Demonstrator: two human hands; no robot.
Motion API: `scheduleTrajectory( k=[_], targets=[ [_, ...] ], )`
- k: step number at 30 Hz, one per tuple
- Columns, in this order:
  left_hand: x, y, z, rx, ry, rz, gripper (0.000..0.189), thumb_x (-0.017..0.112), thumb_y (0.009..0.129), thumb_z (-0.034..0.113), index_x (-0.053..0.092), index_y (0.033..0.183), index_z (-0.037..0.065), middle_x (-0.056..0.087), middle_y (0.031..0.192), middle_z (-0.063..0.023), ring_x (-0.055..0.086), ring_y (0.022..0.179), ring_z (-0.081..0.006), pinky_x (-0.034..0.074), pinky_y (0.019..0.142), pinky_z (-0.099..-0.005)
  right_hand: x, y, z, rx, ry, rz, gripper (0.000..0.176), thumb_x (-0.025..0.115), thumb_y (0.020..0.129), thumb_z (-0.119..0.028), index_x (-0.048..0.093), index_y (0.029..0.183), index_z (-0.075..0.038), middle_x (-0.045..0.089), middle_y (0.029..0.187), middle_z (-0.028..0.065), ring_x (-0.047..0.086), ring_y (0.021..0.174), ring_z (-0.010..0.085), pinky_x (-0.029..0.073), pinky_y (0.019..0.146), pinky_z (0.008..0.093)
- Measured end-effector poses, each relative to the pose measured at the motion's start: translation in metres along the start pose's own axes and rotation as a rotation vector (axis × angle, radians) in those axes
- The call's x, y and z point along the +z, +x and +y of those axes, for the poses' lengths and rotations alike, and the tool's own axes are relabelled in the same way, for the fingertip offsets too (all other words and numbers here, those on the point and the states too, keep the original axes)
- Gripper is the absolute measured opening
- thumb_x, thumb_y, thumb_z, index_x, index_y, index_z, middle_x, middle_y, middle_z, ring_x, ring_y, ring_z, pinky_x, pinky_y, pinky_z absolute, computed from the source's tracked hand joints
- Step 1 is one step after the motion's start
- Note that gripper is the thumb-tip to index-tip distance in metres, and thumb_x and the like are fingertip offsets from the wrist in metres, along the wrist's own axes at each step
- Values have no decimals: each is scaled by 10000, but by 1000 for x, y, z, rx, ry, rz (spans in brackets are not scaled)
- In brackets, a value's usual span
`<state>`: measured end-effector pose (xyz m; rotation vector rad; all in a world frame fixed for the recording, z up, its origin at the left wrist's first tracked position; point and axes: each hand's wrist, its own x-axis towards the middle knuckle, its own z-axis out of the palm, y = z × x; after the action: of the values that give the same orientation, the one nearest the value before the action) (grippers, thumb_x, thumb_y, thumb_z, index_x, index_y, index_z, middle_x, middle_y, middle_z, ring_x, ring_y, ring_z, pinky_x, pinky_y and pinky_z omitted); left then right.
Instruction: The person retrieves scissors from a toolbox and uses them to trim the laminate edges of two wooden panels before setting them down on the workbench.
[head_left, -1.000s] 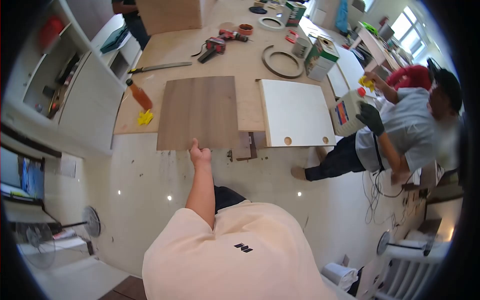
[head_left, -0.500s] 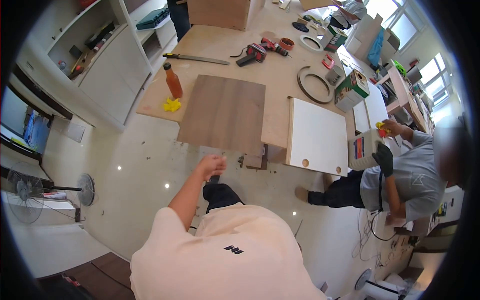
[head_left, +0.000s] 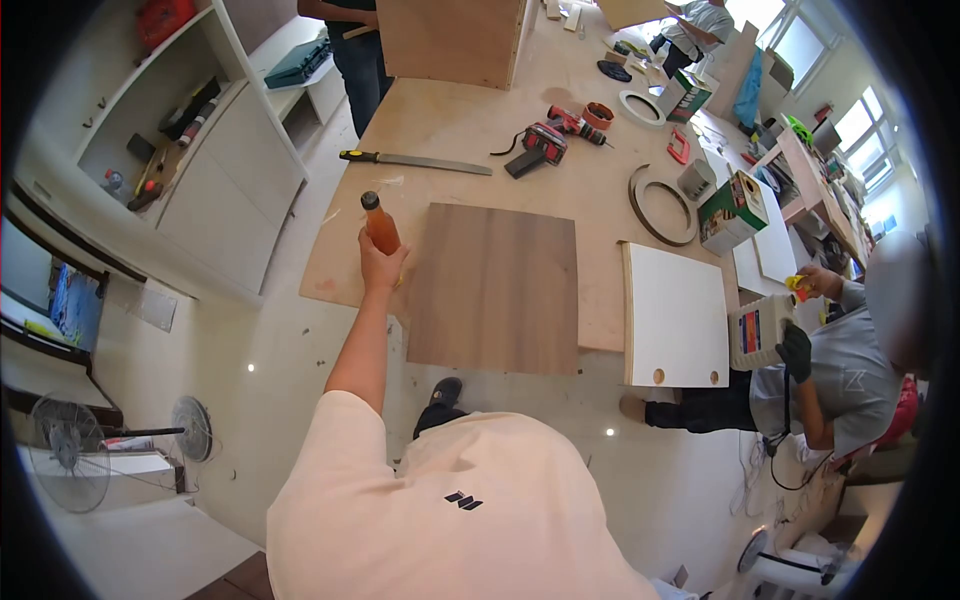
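Observation:
My left hand [head_left: 378, 266] is closed around the lower part of an orange bottle [head_left: 380, 226] with a dark cap, held upright at the near-left corner of the plywood workbench [head_left: 470, 110]. Just right of the bottle a brown wood-grain board [head_left: 495, 285] lies flat, its near edge overhanging the bench. A white panel [head_left: 675, 315] with two round holes lies to the right of the board. My right hand is not in view.
A hand saw [head_left: 415, 160], a red drill [head_left: 545, 140], a wooden ring [head_left: 655, 205] and a green-and-white can [head_left: 735, 210] lie farther back. A crouching co-worker [head_left: 830, 380] at the right holds a white jug [head_left: 760, 330]. Another person [head_left: 350, 40] stands by a wooden box [head_left: 450, 40]. Shelving [head_left: 200, 150] lines the left.
My left hand left the brown board's near edge, swung left and took hold of the orange bottle. My view shifted closer to the bench's left corner.

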<state>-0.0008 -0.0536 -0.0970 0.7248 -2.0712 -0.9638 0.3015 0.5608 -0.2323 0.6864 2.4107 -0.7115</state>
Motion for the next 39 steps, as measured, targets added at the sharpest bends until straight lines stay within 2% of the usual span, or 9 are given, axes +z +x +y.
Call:
scheduleTrajectory(
  k=[2,8,11,23,26,28,30,35,39],
  targets=[
    [-7,10,8,-166,-104,-123,749,825,709,231,424,1315,46,640,1153,-195,625,1078,-370,484,937,-422,20,2,-6,9,-15,9,436,748,775,-334,679,1021,19,690,965,230,669,902,379,524,793,434],
    [4,85,-40,-105,-108,-97,651,799,747,211,442,1274,75,652,1139,-191,636,1066,-371,504,896,-424,86,41,23,-30,-156,55,439,746,777,-338,683,1025,19,691,971,232,670,907,378,524,796,432],
    [-3,118,-50,-123,-40,-90,651,800,747,217,443,1272,74,652,1140,-193,639,1058,-370,505,895,-422,61,5,-27,2,159,71,479,743,780,-356,688,1056,32,694,1001,242,676,924,381,526,810,416],
    [0,114,-76,-131,-234,-119,664,805,741,244,448,1265,45,625,1182,-197,617,1108,-340,482,938,-408,19,-41,-87,54,-16,-33,495,760,761,-350,683,1046,48,700,981,240,681,915,372,530,804,414],
    [-17,77,-67,-146,113,-103,642,783,750,259,477,1269,39,601,1219,-196,582,1147,-343,462,968,-409,11,-37,-90,44,-32,-45,499,765,757,-348,681,1043,52,701,976,239,683,913,370,530,803,414],
    [-49,36,-41,84,148,-469,598,760,754,277,529,1250,36,596,1211,-188,569,1122,-373,455,960,-419,7,-32,-94,41,-17,-43,502,768,754,-347,680,1042,55,702,972,239,684,912,369,531,802,413],
    [-51,-12,-31,270,364,-499,480,708,792,228,573,1212,39,602,1173,-179,559,1100,-390,454,940,-438,-2,-32,-116,54,3,-42,511,780,740,-342,678,1031,64,704,964,236,686,908,360,531,798,414],
    [-49,2,-63,120,410,-634,408,642,843,132,575,1232,26,599,1200,-179,520,1160,-378,413,993,-485,-9,-19,-131,42,45,-57,522,822,694,-315,674,1004,79,711,932,217,699,867,304,538,762,400],
    [-66,39,-107,244,487,-104,416,674,845,179,587,1211,1,593,1175,-199,518,1150,-378,406,995,-464,-24,-31,-138,103,124,-80,523,813,719,-262,638,1073,80,707,896,192,697,791,259,547,684,358]
  ],
)
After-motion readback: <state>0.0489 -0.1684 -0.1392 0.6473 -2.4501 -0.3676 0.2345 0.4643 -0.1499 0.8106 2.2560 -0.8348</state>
